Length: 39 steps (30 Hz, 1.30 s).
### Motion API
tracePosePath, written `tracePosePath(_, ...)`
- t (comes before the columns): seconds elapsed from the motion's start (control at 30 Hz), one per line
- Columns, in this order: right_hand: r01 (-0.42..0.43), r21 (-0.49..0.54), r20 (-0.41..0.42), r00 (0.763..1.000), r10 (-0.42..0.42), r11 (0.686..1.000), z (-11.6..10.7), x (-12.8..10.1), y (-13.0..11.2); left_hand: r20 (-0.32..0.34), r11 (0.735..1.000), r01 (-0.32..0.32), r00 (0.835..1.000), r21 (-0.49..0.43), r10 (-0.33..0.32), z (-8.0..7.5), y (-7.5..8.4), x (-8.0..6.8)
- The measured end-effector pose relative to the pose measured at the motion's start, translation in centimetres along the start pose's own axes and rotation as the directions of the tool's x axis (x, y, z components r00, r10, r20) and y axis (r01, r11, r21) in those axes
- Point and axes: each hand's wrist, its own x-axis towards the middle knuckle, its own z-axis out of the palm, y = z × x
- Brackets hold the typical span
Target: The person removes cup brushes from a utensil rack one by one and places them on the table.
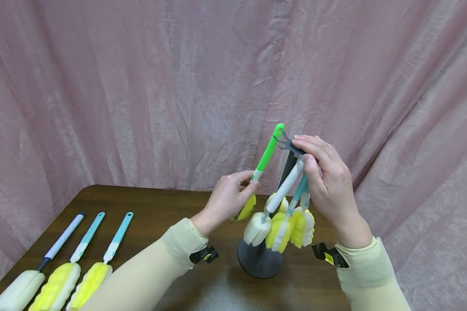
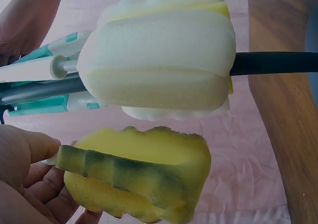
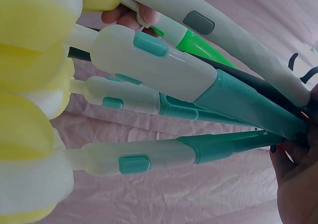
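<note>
Currently: green brush pinched low by left hand, slanting up to rack; right hand gripping rack top.

Even, soft light, faint shadows; wrist views blurred close up, head view sharp

I am seeing my left hand pinching the stem of a yellow sponge head. Just above it, a white sponge brush is hanging beside a dark pole, with teal handles alongside and the worktop behind.
</note>
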Motion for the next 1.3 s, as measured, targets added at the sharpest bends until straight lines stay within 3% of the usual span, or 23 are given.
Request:
tracePosePath(0.7,0.004,0.007,-0.005,1.000,-0.004,1.000,0.1,-0.1,0.1,-0.014,0.999,0.049,0.999,-0.004,-0.050,-1.7,-0.1,-0.7)
tracePosePath(1.3,0.011,0.014,-0.018,1.000,-0.011,1.000,0.0,0.1,0.1,-0.050,0.993,0.114,0.992,-0.002,-0.114,-4.2,-1.9,-2.3)
